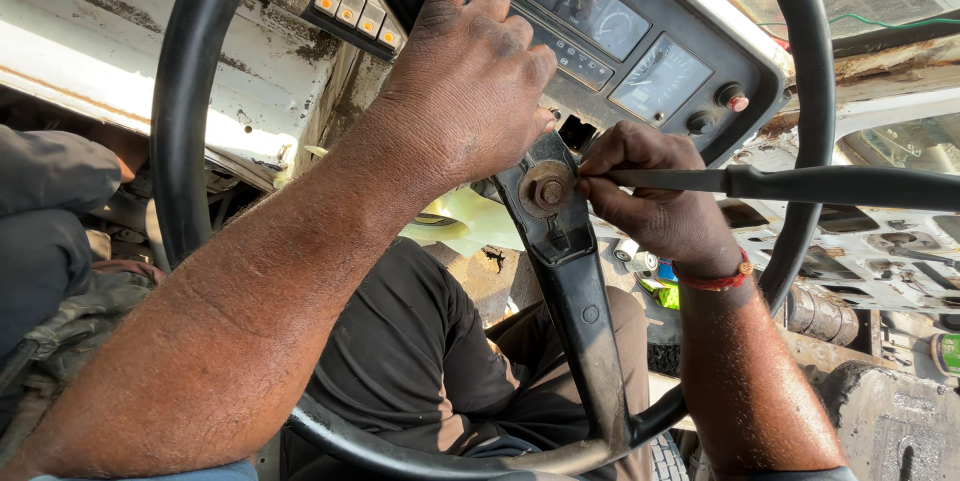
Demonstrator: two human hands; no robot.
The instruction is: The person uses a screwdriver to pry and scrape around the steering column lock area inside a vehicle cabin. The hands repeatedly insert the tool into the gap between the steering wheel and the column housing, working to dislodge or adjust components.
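Vehicle cab under repair, workshop setting: black steering wheel (180, 121), gauge cluster (610, 36), switch row (357, 9), stripped rusty dashboard (880, 251), loose parts on floor.

left arm: bare forearm runs from near left up toward centre
left hand (470, 71): palm down, fingers curled over, thumb pointing far
right arm: forearm rises from near right, red band at wrist
right hand (655, 191): fingers pinched closed, knuckles facing left
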